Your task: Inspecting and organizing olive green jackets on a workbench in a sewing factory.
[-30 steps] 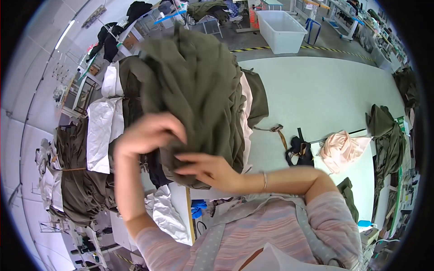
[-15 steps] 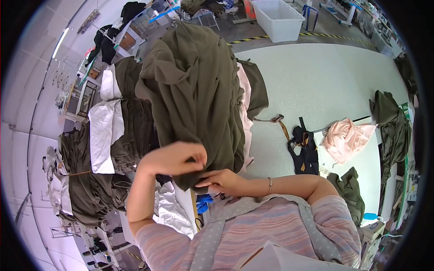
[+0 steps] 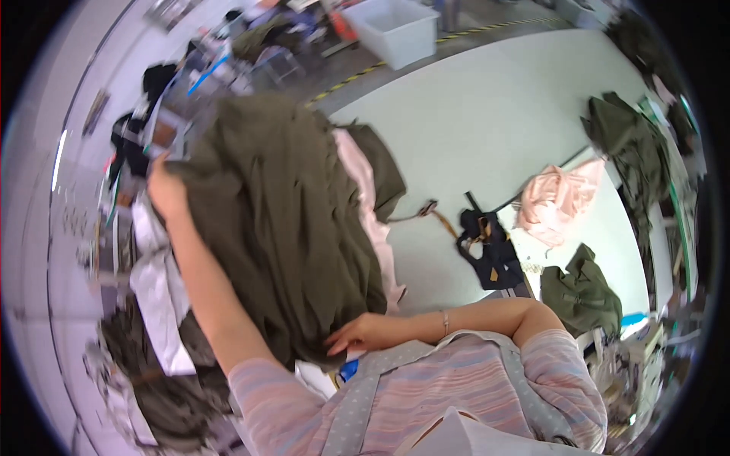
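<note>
A large heap of olive-green fabric (image 3: 285,228) lies in loose folds in front of me, at the left end of the white table. My left arm reaches out along its left side. At the far left corner my left hand (image 3: 166,186) is closed on the fabric's edge, somewhat blurred. My right hand (image 3: 365,332) rests at the near edge of the heap, close to my body, its fingers stretched out on the cloth. A strip of pale pink cloth (image 3: 365,205) shows from under the heap's right side.
On the white table (image 3: 471,114) to the right lie a black strapped item (image 3: 490,247), a crumpled pink cloth (image 3: 555,201) and a green cloth piece (image 3: 582,296). Dark garments with white pieces (image 3: 160,311) are stacked at the left. A white bin (image 3: 391,34) stands beyond the table.
My left hand has moved from near my right hand to the far left, and the fabric is spread wider and flatter. The right hand stays at the near edge. The view has shifted.
</note>
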Action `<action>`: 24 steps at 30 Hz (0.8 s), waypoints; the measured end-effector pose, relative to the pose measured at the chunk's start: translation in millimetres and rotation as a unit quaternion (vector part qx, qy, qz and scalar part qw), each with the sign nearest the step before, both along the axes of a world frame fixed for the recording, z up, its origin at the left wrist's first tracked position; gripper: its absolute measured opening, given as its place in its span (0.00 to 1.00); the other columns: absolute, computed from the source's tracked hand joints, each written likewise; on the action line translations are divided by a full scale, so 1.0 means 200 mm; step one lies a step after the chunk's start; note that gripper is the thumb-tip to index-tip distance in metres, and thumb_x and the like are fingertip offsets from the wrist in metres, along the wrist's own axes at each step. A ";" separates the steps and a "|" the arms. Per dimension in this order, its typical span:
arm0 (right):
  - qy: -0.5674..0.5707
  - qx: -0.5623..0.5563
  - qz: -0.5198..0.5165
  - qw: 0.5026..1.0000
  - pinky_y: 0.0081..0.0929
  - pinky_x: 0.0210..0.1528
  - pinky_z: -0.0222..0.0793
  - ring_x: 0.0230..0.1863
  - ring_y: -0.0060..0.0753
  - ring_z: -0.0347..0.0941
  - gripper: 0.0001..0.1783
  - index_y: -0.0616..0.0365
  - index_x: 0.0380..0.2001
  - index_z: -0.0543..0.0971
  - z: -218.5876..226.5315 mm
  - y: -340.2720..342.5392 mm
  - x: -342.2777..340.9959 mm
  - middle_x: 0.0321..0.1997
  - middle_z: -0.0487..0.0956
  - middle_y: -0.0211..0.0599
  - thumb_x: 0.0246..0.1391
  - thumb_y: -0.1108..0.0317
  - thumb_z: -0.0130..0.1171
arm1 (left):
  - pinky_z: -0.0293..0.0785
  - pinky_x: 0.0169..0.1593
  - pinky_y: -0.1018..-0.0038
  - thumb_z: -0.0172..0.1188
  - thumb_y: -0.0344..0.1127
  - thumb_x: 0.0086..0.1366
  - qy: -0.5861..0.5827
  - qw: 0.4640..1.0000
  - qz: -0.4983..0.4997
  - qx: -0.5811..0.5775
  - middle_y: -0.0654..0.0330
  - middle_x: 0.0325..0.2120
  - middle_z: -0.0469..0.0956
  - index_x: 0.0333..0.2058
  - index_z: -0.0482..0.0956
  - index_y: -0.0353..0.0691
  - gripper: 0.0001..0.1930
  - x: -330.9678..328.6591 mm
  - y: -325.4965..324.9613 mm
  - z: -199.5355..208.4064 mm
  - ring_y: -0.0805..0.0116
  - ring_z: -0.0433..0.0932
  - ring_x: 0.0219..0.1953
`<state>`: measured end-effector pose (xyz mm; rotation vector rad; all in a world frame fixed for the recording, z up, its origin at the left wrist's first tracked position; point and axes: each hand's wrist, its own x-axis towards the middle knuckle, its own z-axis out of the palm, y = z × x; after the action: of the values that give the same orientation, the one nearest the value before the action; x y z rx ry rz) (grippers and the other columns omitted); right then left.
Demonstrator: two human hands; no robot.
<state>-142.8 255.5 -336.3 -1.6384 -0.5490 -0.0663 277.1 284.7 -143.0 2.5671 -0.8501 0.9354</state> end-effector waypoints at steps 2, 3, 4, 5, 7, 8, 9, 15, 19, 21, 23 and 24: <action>0.003 0.021 0.043 0.999 0.30 0.49 0.69 0.49 0.42 0.73 0.20 0.54 0.47 0.77 -0.03 0.04 0.03 0.52 0.75 0.40 0.48 0.73 0.56 | 0.64 0.57 0.54 0.54 0.25 0.50 -0.109 0.970 -0.211 -0.061 0.53 0.51 0.73 0.56 0.69 0.50 0.30 0.19 0.03 0.11 0.53 0.69 0.55; 0.009 0.018 0.054 0.998 0.31 0.50 0.69 0.50 0.42 0.73 0.20 0.53 0.48 0.77 -0.06 0.02 0.05 0.53 0.74 0.39 0.49 0.74 0.55 | 0.64 0.57 0.54 0.54 0.25 0.50 -0.104 0.961 -0.246 -0.072 0.53 0.51 0.73 0.56 0.69 0.50 0.30 0.09 -0.18 0.07 0.53 0.69 0.55; 0.014 0.018 0.069 0.997 0.31 0.50 0.69 0.52 0.41 0.72 0.20 0.52 0.49 0.76 -0.09 0.00 0.06 0.55 0.73 0.38 0.50 0.75 0.54 | 0.56 0.57 0.44 0.58 0.28 0.50 -0.076 0.983 -0.165 0.027 0.55 0.57 0.62 0.60 0.62 0.54 0.35 -0.12 -0.38 0.05 0.50 0.59 0.60; 0.012 0.013 0.045 0.999 0.31 0.50 0.69 0.52 0.41 0.72 0.20 0.52 0.49 0.76 -0.09 -0.01 0.05 0.55 0.73 0.38 0.50 0.75 0.54 | 0.49 0.58 0.34 0.61 0.31 0.50 -0.053 0.988 -0.070 0.128 0.58 0.64 0.52 0.63 0.55 0.58 0.41 -0.26 -0.46 0.05 0.48 0.50 0.65; 0.093 0.004 0.115 0.989 0.30 0.51 0.68 0.54 0.39 0.71 0.19 0.51 0.49 0.77 -0.07 0.00 0.06 0.55 0.73 0.38 0.52 0.75 0.53 | 0.41 0.53 0.23 0.68 0.40 0.48 0.003 0.988 -0.112 0.102 0.65 0.68 0.34 0.66 0.38 0.67 0.53 -0.07 -0.46 -0.26 0.44 0.38 0.67; 0.089 -0.001 0.102 0.991 0.30 0.51 0.68 0.54 0.39 0.71 0.19 0.51 0.49 0.77 -0.07 -0.02 0.06 0.55 0.73 0.38 0.52 0.75 0.53 | 0.42 0.54 0.24 0.68 0.43 0.48 0.095 0.985 -0.057 0.134 0.65 0.68 0.34 0.65 0.36 0.68 0.54 -0.04 -0.47 -0.41 0.44 0.39 0.67; 0.090 0.006 0.091 0.992 0.30 0.51 0.68 0.54 0.39 0.71 0.19 0.51 0.49 0.77 -0.09 -0.06 0.07 0.55 0.73 0.38 0.53 0.75 0.53 | 0.44 0.55 0.26 0.69 0.47 0.48 0.186 0.969 -0.001 0.165 0.65 0.68 0.35 0.65 0.34 0.70 0.56 -0.02 -0.48 -0.54 0.44 0.40 0.67; 0.111 0.107 0.017 0.988 0.30 0.50 0.68 0.51 0.36 0.72 0.16 0.52 0.48 0.77 -0.23 -0.12 -0.09 0.53 0.75 0.38 0.56 0.72 0.50 | 0.50 0.59 0.35 0.68 0.40 0.49 0.229 0.941 -0.036 0.245 0.60 0.68 0.40 0.66 0.34 0.63 0.55 -0.06 -0.59 -0.56 0.44 0.46 0.66; 0.120 0.056 -0.281 0.951 0.30 0.38 0.72 0.34 0.30 0.76 0.16 0.54 0.47 0.77 -0.19 -0.53 -0.38 0.36 0.80 0.36 0.59 0.62 0.48 | 0.58 0.62 0.67 0.58 0.29 0.57 0.234 0.922 -0.185 0.245 0.44 0.60 0.58 0.64 0.48 0.38 0.38 0.16 -0.45 -0.45 0.54 0.58 0.63; 0.238 0.134 -0.464 0.843 0.20 0.26 0.72 0.26 0.21 0.75 0.13 0.57 0.44 0.77 -0.29 -0.75 -0.64 0.33 0.80 0.34 0.59 0.66 0.49 | 0.60 0.60 0.63 0.54 0.26 0.58 0.203 0.929 -0.205 0.233 0.43 0.57 0.63 0.63 0.51 0.38 0.35 -0.15 -0.64 -0.28 0.51 0.62 0.60; 0.248 0.210 -0.609 0.723 0.18 0.23 0.69 0.23 0.20 0.72 0.11 0.60 0.38 0.78 -0.42 -0.96 -0.88 0.29 0.79 0.33 0.60 0.67 0.48 | 0.62 0.58 0.64 0.53 0.24 0.57 0.054 0.916 -0.299 0.260 0.44 0.54 0.67 0.61 0.56 0.37 0.32 -0.75 -0.87 -0.18 0.50 0.66 0.57; 0.280 0.267 -0.653 0.651 0.18 0.21 0.67 0.22 0.20 0.71 0.11 0.60 0.36 0.78 -0.45 -1.04 -1.00 0.26 0.79 0.32 0.60 0.67 0.48 | 0.62 0.58 0.64 0.53 0.24 0.57 0.081 0.878 -0.352 0.314 0.45 0.53 0.68 0.59 0.59 0.36 0.30 -1.02 -0.99 -0.21 0.50 0.66 0.57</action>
<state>-342.3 47.7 -425.8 -1.0447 1.1356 -0.6909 72.2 86.0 -185.4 2.3738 -2.1029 0.2232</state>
